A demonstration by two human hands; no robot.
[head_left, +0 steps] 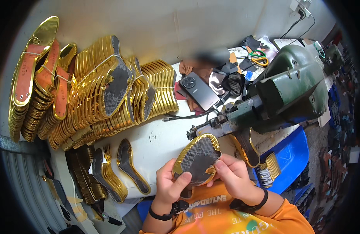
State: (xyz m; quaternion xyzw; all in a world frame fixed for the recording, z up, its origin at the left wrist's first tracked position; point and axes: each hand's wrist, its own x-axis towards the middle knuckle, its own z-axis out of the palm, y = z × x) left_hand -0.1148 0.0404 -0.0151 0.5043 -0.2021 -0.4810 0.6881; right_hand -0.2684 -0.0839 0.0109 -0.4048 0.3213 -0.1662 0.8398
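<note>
Both my hands hold up a shoe insole (197, 156), its dark underside toward me, with pale scribbled lines and a shiny gold rim folded over the edge. My left hand (170, 180) grips its left side, thumb lying on the dark face. On the opposite side, my right hand (233, 174) pinches the edge by a small gold flap (210, 170). The insole is just in front of the head of a green machine (291, 89). Another gold-edged insole (248, 146) lies under the machine's arm.
Tied stacks of gold insoles (90, 89) fill the left of the white table (148, 132). A single insole (130, 165) lies near its front edge. A phone (199, 91), fabric scraps (232, 84) and scissors (260, 58) sit behind. A blue bin (295, 156) holds more insoles (268, 170).
</note>
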